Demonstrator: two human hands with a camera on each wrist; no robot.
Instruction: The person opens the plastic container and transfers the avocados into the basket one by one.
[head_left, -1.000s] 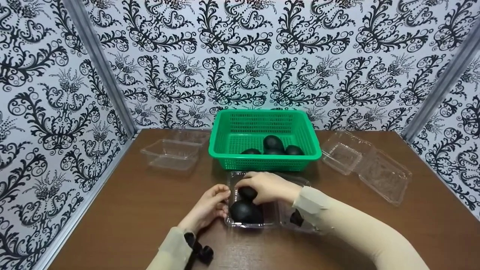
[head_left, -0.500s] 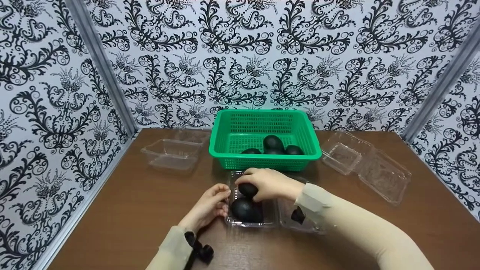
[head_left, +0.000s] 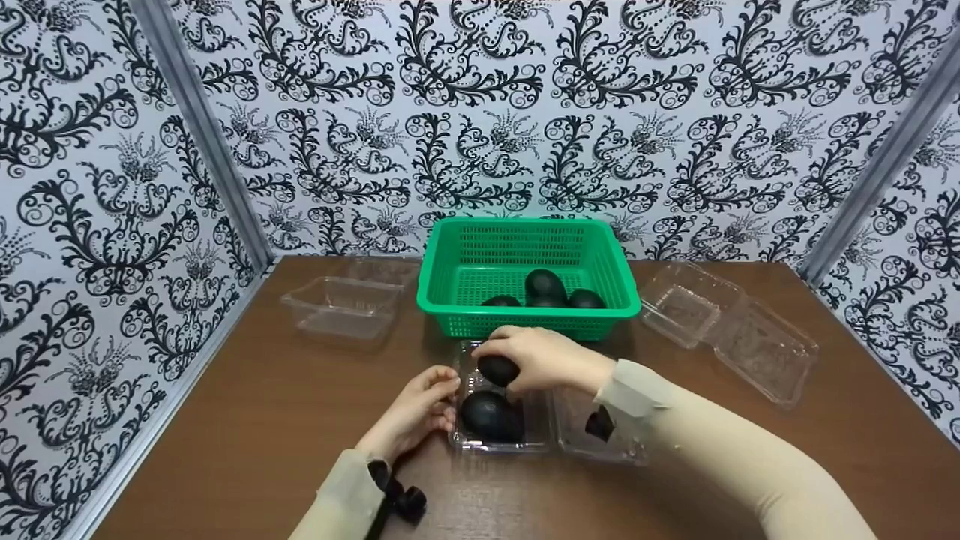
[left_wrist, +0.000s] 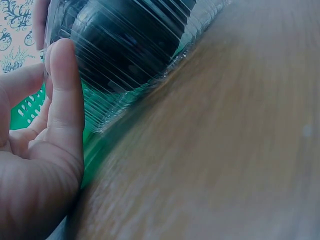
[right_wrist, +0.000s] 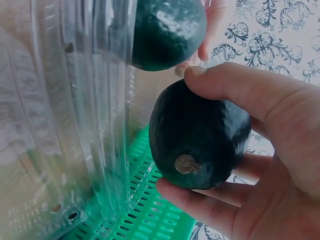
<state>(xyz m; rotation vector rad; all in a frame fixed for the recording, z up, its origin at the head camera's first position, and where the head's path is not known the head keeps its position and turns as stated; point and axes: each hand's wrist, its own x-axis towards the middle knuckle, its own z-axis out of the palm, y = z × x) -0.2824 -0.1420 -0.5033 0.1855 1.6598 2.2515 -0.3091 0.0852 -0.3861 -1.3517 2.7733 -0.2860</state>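
Right hand grips avocado over clear box w/ left hand steadying it flat-fingered; best set down gently beside the other one.

Avocado in right hand: dark green-black skin, finely pebbled, dull sheen, rough tan stem scar. Second avocado similar, slight gloss. Clamshell container: thin clear plastic, ribbed walls, glossy. Spare clamshells: same clear plastic. Basket: green plastic, perforated mesh. Table: brown wood-grain, smooth, faintly shiny. Sleeves: beige matt cloth. Walls: patterned paper, matt.
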